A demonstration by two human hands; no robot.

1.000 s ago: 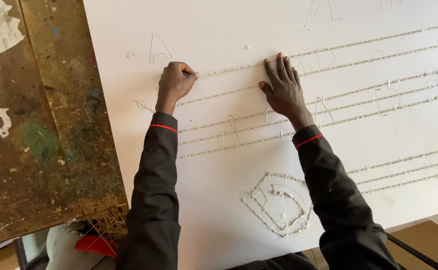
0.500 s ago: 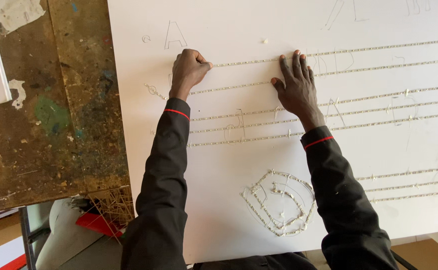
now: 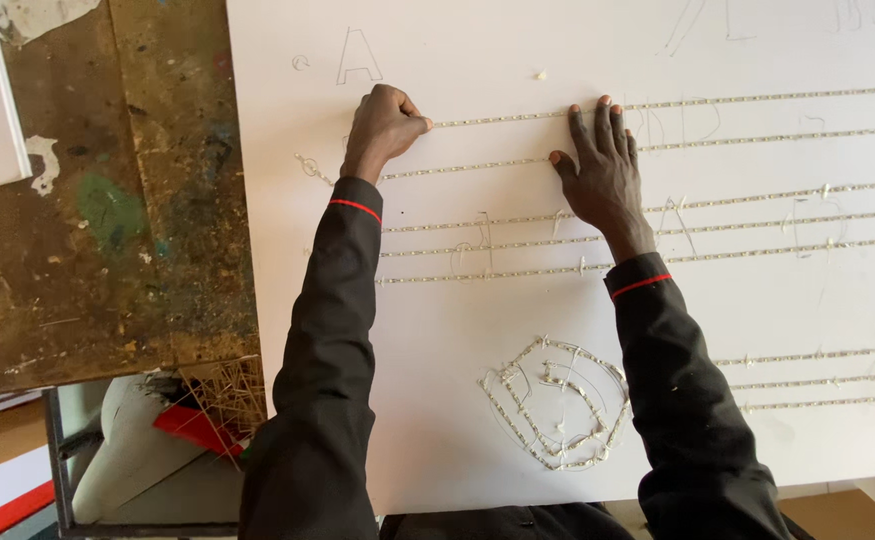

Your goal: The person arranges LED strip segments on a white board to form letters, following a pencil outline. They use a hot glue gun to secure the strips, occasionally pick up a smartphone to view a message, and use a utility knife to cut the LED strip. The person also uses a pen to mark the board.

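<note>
Right, on the head view I see the left hand (image 3: 385, 125) curled into a loose fist, fingertips pinching the end of the top strip (image 3: 497, 119) against the white board (image 3: 457, 400). Right hand (image 3: 602, 165) lies flat, fingers spread, pressing that same strip further along. Below it several thin strips already run in rows across the board, and a coiled emblem (image 3: 554, 402) sits laid out near the bottom edge. My read: most rows are down, this top one is being seated, pencilled letters untouched
</note>
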